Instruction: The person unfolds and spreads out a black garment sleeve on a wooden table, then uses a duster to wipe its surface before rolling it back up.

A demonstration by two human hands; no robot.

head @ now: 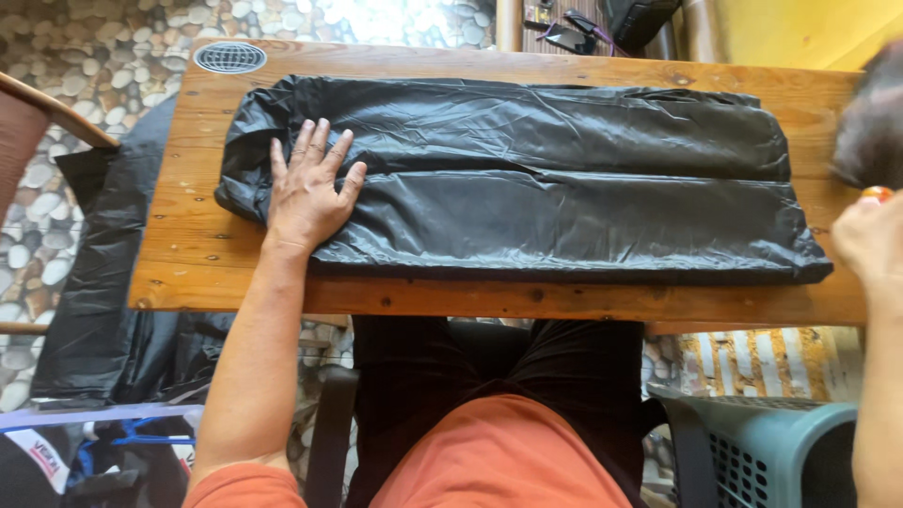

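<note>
Black bag point(555, 179) lies flat across the wooden tabletop point(188, 254), long axis left to right, covering most of the board. A lengthwise crease runs through its middle, so it reads as folded into a long band; upper and lower halves sit side by side. Surface wrinkled but largely smoothed.

Left hand point(308, 188): open, palm down, fingers spread, resting on the bag's left end. Nothing gripped. Judgement: the flat palm pins that end so the slippery film does not creep or spring open along the fold.

Right hand point(870, 240): at the right frame edge, just beside the bag's right end, partly cut off. Fingers seem curled, but whether they pinch the bag or anything else cannot be told. A small orange-red object point(877, 194) shows just above it; kind unclear. A dark blurred shape point(870, 118) sits above that, unidentified.

Surroundings: round metal grille point(230, 57) at the tabletop's far left corner, apart from the bag. More black sheeting point(103, 282) hangs off the left side toward the pebble floor point(94, 47). Grey-green plastic basket point(762, 452) low at right, below the tabletop edge. Person seated, orange shirt, dark trousers, close to the near edge.
</note>
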